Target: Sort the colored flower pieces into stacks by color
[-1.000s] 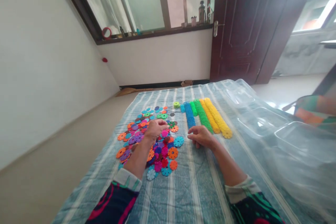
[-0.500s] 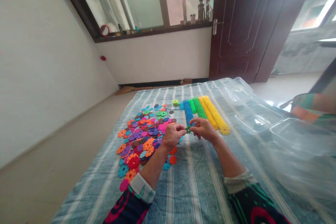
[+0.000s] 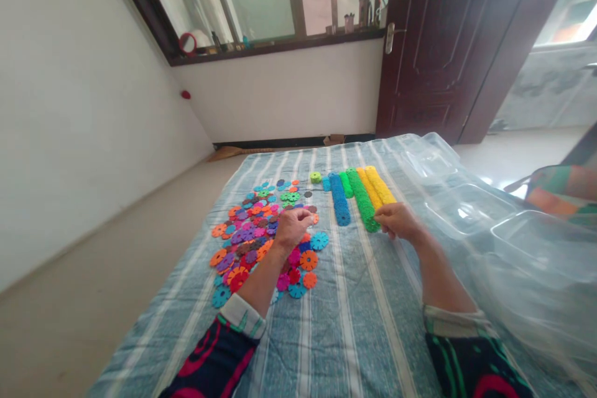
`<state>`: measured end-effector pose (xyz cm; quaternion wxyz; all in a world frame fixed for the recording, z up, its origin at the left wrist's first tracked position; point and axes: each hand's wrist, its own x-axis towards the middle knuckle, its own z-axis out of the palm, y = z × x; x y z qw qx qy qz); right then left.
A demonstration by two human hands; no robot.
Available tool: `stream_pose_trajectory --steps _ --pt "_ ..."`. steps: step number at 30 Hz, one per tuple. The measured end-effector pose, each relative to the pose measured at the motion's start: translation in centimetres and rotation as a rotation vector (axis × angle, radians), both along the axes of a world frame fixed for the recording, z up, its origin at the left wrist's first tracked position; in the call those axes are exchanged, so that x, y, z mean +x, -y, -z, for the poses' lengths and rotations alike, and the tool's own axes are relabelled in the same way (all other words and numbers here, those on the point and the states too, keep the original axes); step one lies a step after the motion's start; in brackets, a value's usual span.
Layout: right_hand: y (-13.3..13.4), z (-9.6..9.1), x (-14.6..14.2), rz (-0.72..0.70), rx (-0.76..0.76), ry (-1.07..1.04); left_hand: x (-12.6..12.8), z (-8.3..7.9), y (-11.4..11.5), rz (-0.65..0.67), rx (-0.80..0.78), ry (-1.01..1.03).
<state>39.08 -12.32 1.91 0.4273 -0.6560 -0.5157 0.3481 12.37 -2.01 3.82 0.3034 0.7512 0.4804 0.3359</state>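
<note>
A loose pile of flat, flower-shaped plastic discs [image 3: 254, 239] in many colours lies on the striped cloth [image 3: 354, 323]. My left hand [image 3: 291, 228] rests on the pile's right edge with its fingers curled and pinched; what they hold is hidden. To the right, discs are stacked into lying rows: a blue row [image 3: 339, 202], a short light green row [image 3: 346, 185], a long green row [image 3: 362, 199] and yellow rows [image 3: 377, 185]. My right hand [image 3: 396, 221] is pinched at the near end of the green row, pressing a green disc [image 3: 372, 224] against it.
A small lime piece [image 3: 315, 177] lies at the far end of the rows. Clear plastic containers [image 3: 466, 205] under crumpled film fill the right side. A white wall [image 3: 69, 137] runs along the left, and a dark door [image 3: 443, 43] and a window sill stand behind.
Half a second ago both hands met over a green disc. My right hand has since carried it right to the green row's near end, and my left hand has returned to the pile.
</note>
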Motion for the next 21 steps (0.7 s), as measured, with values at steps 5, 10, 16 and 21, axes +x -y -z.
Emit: stream_pose_trajectory --steps 5,10,16,21 --pt "-0.4 0.2 -0.7 0.037 -0.089 0.089 -3.8 -0.5 -3.6 -0.198 0.105 -0.198" --pt "-1.1 1.6 -0.5 0.041 -0.13 0.11 -6.1 -1.2 -6.8 -0.397 0.131 -0.397" --pt "-0.9 1.1 -1.0 0.057 -0.133 0.154 -4.4 -1.4 -8.8 -0.38 0.035 -0.608" --pt "-0.4 -0.2 -1.6 0.063 -0.1 0.198 -2.2 -1.3 -10.0 -0.433 -0.126 -0.7"
